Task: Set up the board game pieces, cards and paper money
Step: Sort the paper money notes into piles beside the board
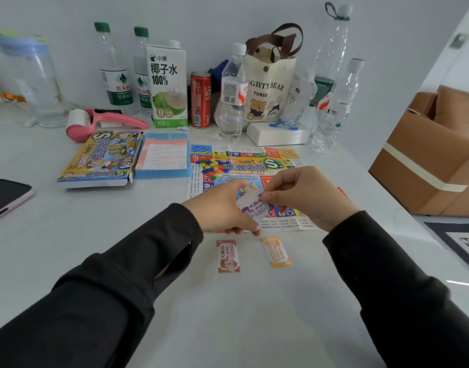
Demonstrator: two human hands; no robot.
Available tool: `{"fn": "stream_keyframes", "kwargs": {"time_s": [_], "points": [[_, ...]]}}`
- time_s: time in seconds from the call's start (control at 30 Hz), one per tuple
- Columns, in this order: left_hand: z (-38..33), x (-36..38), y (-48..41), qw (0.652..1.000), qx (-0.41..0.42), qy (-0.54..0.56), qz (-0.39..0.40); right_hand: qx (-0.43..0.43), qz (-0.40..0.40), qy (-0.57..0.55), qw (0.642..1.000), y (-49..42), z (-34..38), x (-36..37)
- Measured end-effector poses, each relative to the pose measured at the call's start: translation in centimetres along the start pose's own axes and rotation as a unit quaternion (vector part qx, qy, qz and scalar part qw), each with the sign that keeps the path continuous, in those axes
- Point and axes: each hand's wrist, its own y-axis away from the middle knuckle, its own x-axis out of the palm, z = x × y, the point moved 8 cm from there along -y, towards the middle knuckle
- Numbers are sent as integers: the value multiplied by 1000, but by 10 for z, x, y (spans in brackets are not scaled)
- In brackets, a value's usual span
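Observation:
The paper game board point(254, 158) lies unfolded on the white table, with a heap of small coloured plastic pieces point(210, 167) on its far left part. Above its near edge, my left hand point(220, 208) holds a stack of paper money point(250, 207) with a purple note on top. My right hand point(305, 195) pinches the top edge of that purple note. Two notes lie flat on the table in front of me: a brown one point(228, 256) and an orange one point(275, 252). The game box point(100, 158) and a blue tray with cards point(163, 155) sit to the left of the board.
Along the back stand several water bottles point(232, 96), a coconut water carton point(167, 83), a red can point(200, 99), a tote bag point(270, 86), a white box point(278, 134) and a pink lint roller point(100, 123). A phone point(5, 197) lies at left, a cardboard box point(432, 160) at right.

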Motion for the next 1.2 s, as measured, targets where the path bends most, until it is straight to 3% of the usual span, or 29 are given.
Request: {"fn": "stream_keyframes", "kwargs": {"time_s": [0.17, 0.57, 1.2], "points": [[1, 1, -8, 999, -6, -44, 15, 16, 36, 51, 998, -7, -5, 4], [-2, 9, -8, 998, 17, 0, 59, 14, 62, 47, 997, -6, -7, 10], [-3, 9, -7, 999, 1, 20, 34, -1, 61, 75, 995, -1, -1, 15]]}}
